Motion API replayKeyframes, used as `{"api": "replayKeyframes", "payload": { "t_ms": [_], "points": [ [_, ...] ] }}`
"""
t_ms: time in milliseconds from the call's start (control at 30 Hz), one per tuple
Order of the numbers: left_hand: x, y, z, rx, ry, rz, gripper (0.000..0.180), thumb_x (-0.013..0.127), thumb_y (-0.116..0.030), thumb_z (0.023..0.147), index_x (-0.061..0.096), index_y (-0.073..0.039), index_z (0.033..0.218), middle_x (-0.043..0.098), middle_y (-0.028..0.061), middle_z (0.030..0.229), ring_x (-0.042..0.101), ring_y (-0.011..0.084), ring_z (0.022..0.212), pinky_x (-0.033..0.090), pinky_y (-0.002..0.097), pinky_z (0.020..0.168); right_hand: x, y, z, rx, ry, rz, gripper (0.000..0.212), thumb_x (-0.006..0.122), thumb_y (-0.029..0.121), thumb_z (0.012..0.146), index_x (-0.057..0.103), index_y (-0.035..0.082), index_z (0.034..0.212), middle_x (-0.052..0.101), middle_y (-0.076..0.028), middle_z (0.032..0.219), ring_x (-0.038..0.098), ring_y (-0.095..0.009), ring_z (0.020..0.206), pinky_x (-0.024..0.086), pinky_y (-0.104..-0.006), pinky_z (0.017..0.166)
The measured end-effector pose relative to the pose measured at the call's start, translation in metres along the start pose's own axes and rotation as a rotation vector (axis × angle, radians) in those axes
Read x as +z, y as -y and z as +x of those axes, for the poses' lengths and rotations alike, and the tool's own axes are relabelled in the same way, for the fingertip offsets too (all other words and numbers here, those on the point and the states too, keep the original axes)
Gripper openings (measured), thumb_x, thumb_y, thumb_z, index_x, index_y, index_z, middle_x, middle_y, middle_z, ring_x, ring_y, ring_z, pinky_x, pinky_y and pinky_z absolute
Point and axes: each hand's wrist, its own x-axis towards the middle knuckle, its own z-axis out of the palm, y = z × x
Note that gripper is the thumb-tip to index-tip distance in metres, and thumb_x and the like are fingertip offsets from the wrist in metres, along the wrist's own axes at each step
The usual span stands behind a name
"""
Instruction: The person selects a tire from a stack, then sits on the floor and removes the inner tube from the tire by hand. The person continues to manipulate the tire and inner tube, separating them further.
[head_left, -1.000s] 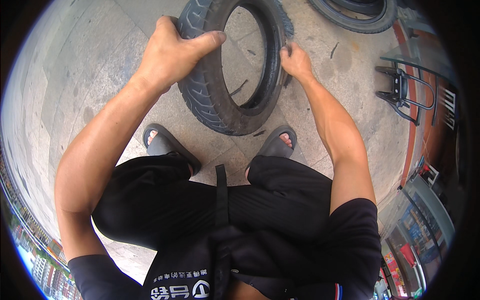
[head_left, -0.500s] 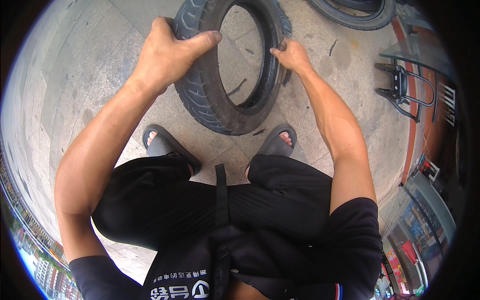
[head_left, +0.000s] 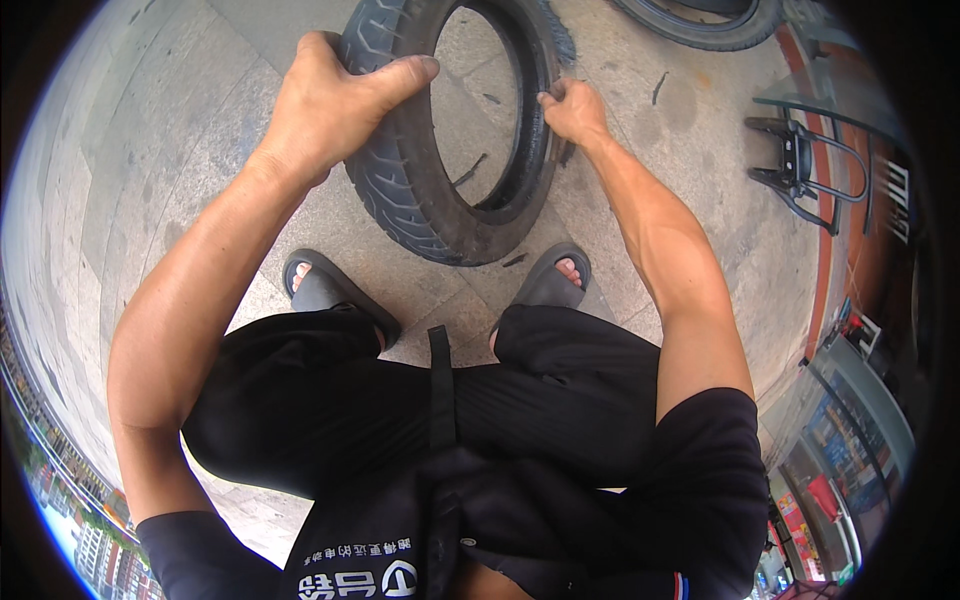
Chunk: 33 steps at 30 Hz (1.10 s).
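Note:
A worn black tyre (head_left: 405,190) stands tilted on the paving in front of my feet, its open middle showing the ground. My left hand (head_left: 335,105) grips its left side, thumb over the sidewall and fingers round the tread. On the opposite side my right hand (head_left: 577,110) pinches the tyre's right edge, thumb at the inner rim; its fingers are partly hidden behind the rubber. A frayed dark strip (head_left: 557,35) shows along the tyre's upper right edge.
Another tyre (head_left: 705,25) lies on the ground at the far right. A black metal frame (head_left: 800,165) rests beside a glass-topped table (head_left: 830,115). Glass display cases (head_left: 850,420) stand at the right. My sandalled feet (head_left: 550,278) are close below the tyre. Small dark scraps dot the paving.
Both hands keep their hold on the tyre. The whole view has shifted very slightly; nothing else visibly differs.

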Motion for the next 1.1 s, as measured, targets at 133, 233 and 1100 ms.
{"api": "replayKeyframes", "payload": {
  "t_ms": [133, 233, 1100],
  "points": [
    [0.002, -0.001, -0.002, 0.009, -0.016, 0.011, 0.098, 0.079, -0.053, 0.079, 0.042, 0.026, 0.125, 0.062, 0.0351, 0.099, 0.072, 0.0374, 0.084, 0.062, 0.0385, 0.070, 0.001, -0.005, -0.001, -0.012, -0.012, 0.039, 0.026, 0.074, 0.029, 0.083, 0.072, 0.005, 0.092, 0.073, -0.019, 0.095, 0.069, -0.037, 0.095, 0.053, -0.0439, 0.087],
    [0.004, -0.004, -0.004, 0.020, -0.044, 0.021, 0.097, 0.080, -0.052, 0.079, 0.042, 0.026, 0.124, 0.062, 0.0350, 0.099, 0.072, 0.0371, 0.082, 0.062, 0.0381, 0.069, 0.004, -0.006, -0.003, -0.023, -0.032, 0.041, 0.027, 0.074, 0.030, 0.083, 0.072, 0.005, 0.092, 0.073, -0.019, 0.096, 0.069, -0.037, 0.095, 0.053, -0.0443, 0.086],
    [0.003, 0.000, -0.002, -0.015, -0.038, 0.011, 0.096, 0.081, -0.049, 0.079, 0.043, 0.024, 0.127, 0.063, 0.0308, 0.108, 0.070, 0.0312, 0.093, 0.059, 0.0359, 0.077, -0.004, -0.038, -0.012, 0.264, 0.249, 0.623, 0.029, 0.063, 0.022, 0.100, 0.063, -0.004, 0.113, 0.067, -0.012, 0.103, 0.067, -0.019, 0.083, 0.058, -0.0337, 0.077]
  ]
}}
